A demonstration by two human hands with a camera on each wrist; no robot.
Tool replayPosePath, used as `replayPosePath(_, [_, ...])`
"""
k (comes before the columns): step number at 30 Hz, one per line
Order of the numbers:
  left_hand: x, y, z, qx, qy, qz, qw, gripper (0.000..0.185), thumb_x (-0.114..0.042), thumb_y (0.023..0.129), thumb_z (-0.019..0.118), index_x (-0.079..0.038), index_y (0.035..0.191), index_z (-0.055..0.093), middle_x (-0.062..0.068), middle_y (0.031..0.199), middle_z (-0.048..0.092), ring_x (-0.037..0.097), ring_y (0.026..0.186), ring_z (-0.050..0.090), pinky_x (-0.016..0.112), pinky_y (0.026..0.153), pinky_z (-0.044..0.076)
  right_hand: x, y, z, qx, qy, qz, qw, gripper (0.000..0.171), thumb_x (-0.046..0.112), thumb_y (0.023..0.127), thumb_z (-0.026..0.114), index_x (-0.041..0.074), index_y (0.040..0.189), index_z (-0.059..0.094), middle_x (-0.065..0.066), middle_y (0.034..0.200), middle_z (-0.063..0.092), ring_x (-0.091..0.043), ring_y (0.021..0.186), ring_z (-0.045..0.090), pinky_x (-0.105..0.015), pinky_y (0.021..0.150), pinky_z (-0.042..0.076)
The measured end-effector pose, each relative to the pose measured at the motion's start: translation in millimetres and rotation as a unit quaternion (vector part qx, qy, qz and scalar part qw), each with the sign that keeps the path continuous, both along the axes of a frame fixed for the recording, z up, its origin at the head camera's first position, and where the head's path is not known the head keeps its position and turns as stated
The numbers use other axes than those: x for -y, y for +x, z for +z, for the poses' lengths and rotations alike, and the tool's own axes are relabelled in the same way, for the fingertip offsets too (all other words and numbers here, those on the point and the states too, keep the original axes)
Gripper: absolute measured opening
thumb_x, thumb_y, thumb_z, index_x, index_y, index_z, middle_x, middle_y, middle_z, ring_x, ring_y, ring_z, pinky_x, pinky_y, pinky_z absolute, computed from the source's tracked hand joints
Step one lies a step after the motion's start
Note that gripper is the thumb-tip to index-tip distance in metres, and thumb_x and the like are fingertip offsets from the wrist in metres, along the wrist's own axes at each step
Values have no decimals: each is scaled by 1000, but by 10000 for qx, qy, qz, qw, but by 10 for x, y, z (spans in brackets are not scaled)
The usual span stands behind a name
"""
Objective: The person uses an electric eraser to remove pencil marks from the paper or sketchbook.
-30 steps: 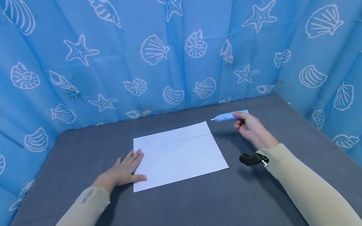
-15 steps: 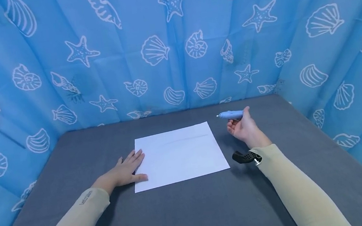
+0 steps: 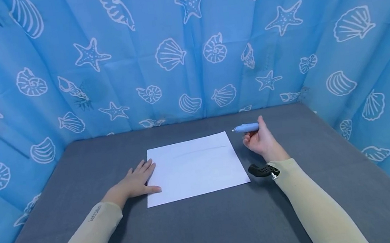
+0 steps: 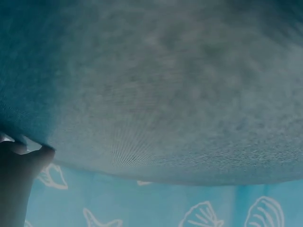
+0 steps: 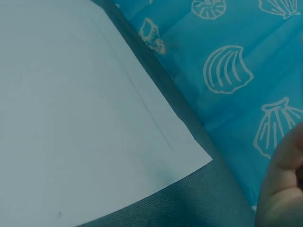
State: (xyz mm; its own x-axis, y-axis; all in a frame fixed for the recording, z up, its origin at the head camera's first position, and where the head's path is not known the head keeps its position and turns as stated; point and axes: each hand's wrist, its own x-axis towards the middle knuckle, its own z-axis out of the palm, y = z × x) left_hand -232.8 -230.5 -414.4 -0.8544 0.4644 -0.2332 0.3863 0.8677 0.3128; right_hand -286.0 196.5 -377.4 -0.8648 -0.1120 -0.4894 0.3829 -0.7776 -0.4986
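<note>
The left hand (image 3: 135, 183) lies flat with straight fingers on the near left edge of the white rectangular paper sheet (image 3: 194, 165) on the grey fabric tabletop (image 3: 206, 224). The right hand (image 3: 260, 140) grips a light blue plastic pen (image 3: 245, 127) just beyond the sheet's far right corner, tip pointing left. Only a faint line shows on the sheet; writing appears barely begun.

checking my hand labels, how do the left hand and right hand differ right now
The left hand lies flat, fingers straight, on the grey table touching the white paper's left edge; the right hand is raised, fingers curled round a blue pen. The left holds nothing; the right grips the pen beyond the paper's far right corner. Both wear beige sleeves.
</note>
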Motion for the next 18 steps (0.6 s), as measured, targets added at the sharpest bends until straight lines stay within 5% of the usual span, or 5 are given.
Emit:
replayPosePath(7, [6, -76, -85, 53, -277, 48, 9996, 109, -74, 82, 54, -4, 155, 14, 17, 161, 7, 40, 146, -3, 64, 111, 1, 23, -32, -22, 140, 213, 98, 9996, 65, 57, 96, 43, 13, 140, 25, -9, 95, 48, -17, 68, 54, -23, 53, 47])
replayPosePath(13, [24, -104, -157, 32, -210, 32, 9998, 109, -74, 81, 55, -4, 155, 15, 17, 161, 7, 40, 146, -2, 66, 110, 2, 57, -32, -18, -29, 332, 101, 9994, 33, 25, 98, 59, 12, 116, 36, -7, 89, 50, -15, 58, 48, -22, 50, 43])
replayPosePath(18, [21, -106, -160, 29, -174, 9, 9998, 110, -74, 81, 55, -3, 155, 14, 17, 161, 6, 40, 146, -3, 67, 110, 1, 55, -4, -9, -277, 449, 46, 9986, 28, 11, 96, 61, 11, 108, 35, -5, 88, 48, -14, 56, 42, -23, 50, 36])
